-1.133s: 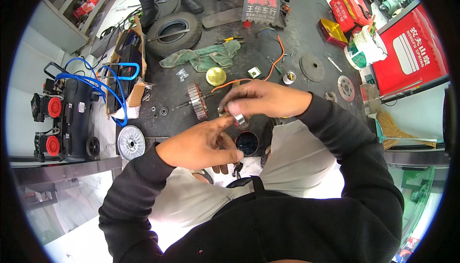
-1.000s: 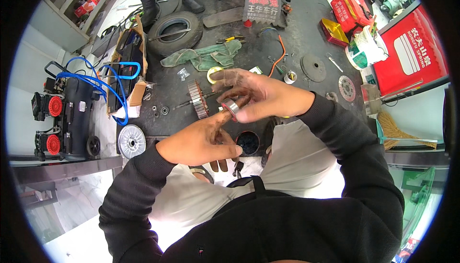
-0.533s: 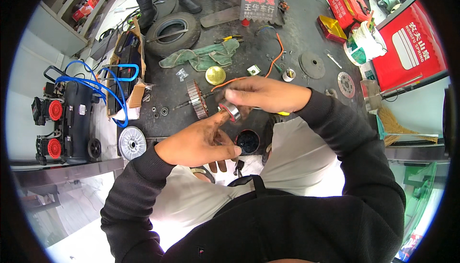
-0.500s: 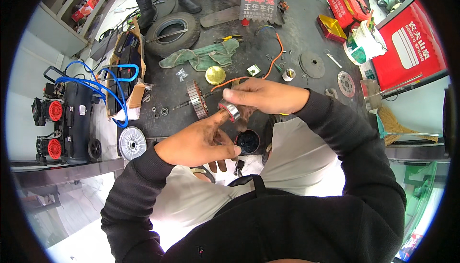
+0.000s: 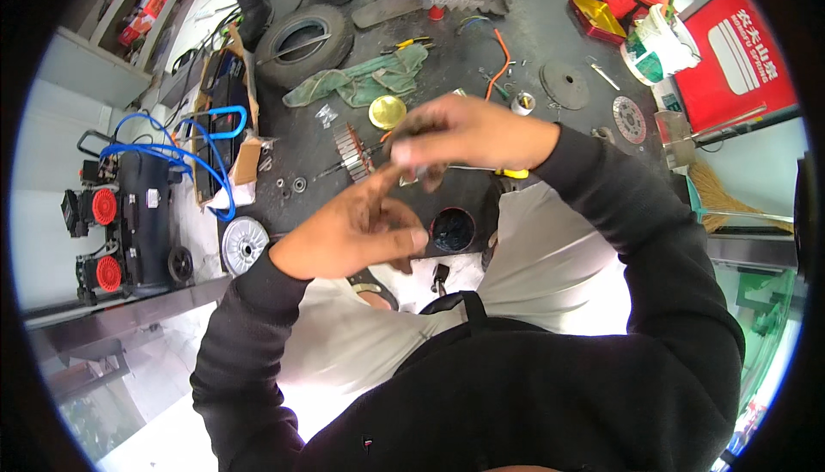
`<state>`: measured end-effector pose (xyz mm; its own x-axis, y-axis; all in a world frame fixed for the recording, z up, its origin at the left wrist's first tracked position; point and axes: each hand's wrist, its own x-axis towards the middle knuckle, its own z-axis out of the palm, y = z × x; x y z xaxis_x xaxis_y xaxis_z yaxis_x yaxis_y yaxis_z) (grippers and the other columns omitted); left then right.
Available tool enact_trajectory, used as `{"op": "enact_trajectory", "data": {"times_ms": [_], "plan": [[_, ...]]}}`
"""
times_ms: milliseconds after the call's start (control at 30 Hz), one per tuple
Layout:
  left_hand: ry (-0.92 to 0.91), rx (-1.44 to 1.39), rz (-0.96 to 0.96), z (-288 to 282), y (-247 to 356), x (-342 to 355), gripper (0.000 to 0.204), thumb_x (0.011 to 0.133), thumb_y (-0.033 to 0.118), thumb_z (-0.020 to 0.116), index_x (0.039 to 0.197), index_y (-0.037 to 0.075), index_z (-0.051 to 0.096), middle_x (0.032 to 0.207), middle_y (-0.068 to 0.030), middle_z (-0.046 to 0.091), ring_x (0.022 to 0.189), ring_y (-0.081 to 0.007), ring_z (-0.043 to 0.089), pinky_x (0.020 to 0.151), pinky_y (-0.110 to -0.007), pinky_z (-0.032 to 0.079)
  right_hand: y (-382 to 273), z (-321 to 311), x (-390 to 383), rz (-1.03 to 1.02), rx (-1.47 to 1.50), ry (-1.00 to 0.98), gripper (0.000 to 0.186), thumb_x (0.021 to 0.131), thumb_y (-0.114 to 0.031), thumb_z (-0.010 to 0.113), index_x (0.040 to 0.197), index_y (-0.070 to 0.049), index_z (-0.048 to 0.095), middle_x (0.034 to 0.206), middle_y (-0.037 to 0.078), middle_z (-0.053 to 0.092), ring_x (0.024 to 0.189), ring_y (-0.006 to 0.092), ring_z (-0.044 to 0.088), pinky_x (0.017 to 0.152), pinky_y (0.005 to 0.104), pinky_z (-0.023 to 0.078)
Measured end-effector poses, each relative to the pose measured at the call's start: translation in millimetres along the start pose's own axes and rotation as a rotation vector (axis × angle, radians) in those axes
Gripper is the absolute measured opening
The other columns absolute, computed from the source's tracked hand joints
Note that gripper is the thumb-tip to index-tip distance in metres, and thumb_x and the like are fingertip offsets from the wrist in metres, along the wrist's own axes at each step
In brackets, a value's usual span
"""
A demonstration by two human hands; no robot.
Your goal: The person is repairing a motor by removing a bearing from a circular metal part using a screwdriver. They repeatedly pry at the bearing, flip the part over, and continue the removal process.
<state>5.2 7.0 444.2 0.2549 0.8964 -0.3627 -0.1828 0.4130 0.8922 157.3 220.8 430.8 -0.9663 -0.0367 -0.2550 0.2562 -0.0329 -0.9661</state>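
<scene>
The left hand (image 5: 344,227) is just left of the round tin (image 5: 473,236) of dark stuff, fingers part-curled, index finger reaching to the right hand (image 5: 477,132). Beyond the tin, the right hand bends over a small red-and-silver part (image 5: 413,174), blurred and mostly covered; I cannot tell which hand grips it. Farther off, left of the tin, lie a ribbed round part (image 5: 351,152), a gold disc (image 5: 387,113), a green cloth (image 5: 361,81) and a tyre (image 5: 334,45).

The blurred, reddish ring (image 5: 412,173) sits mostly hidden beneath the right grip (image 5: 468,132)
</scene>
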Motion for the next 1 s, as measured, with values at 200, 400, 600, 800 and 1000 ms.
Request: {"op": "enact_trajectory", "data": {"times_ms": [200, 400, 600, 800, 1000], "plan": [[0.439, 0.178, 0.303, -8.6, -15.9, 18.4, 0.055, 0.098, 0.021, 0.080, 0.143, -0.003, 0.061, 0.092, -0.0066, 0.070, 0.078, -0.0148, 0.067, 0.075, -0.031, 0.057, -4.2, 1.8, 0.2, -0.014, -0.151, 0.284, 0.062, 0.103, -0.056, 0.069, 0.115, 0.005, 0.071, 0.085, 0.004, 0.068, 0.079, 0.0129, 0.069, 0.072, 0.0273, 0.055], [0.683, 0.435, 0.416, -6.6, -37.7, 64.0, 0.044, 0.095, 0.027, 0.081, 0.124, -0.004, 0.069, 0.094, -0.0100, 0.076, 0.081, -0.0159, 0.072, 0.074, -0.031, 0.058, 6.7, 14.4, 5.1, 0.074, 0.041, 0.294, 0.049, 0.109, -0.046, 0.064, 0.116, 0.002, 0.063, 0.093, 0.006, 0.068, 0.074, 0.0139, 0.070, 0.067, 0.0294, 0.058], [0.749, 0.375, 0.349, -9.4, -33.7, 76.4, 0.047, 0.085, 0.026, 0.085, 0.118, -0.004, 0.071, 0.104, -0.0211, 0.078, 0.096, -0.0315, 0.077, 0.086, -0.041, 0.059, 29.5, -11.9, 8.0, 0.028, -0.176, 0.375, 0.038, 0.111, -0.039, 0.063, 0.111, -0.002, 0.065, 0.090, 0.002, 0.065, 0.070, 0.0089, 0.062, 0.066, 0.0265, 0.051], [0.640, 0.986, -0.094, -165.2, -5.3, -33.4, 0.094, 0.089, 0.054, 0.082, 0.157, -0.003, 0.049, 0.137, -0.0238, 0.070, 0.118, -0.0309, 0.072, 0.099, -0.040, 0.058, 50.5, -29.2, -4.9, 0.028, -0.301, 0.442, 0.038, 0.107, -0.038, 0.071, 0.101, -0.001, 0.066, 0.081, -0.001, 0.062, 0.069, 0.0066, 0.056, 0.064, 0.0270, 0.046], [1.843, 0.696, 0.033, -335.6, -245.7, -189.0, 0.065, 0.092, 0.048, 0.078, 0.130, -0.005, 0.071, 0.114, -0.0267, 0.076, 0.109, -0.0365, 0.073, 0.096, -0.047, 0.057, 82.3, -35.1, -54.4, 0.232, -0.502, 0.486, 0.040, 0.105, -0.037, 0.074, 0.094, 0.000, 0.064, 0.074, 0.001, 0.061, 0.065, 0.0074, 0.058, 0.059, 0.0286, 0.047]]}}
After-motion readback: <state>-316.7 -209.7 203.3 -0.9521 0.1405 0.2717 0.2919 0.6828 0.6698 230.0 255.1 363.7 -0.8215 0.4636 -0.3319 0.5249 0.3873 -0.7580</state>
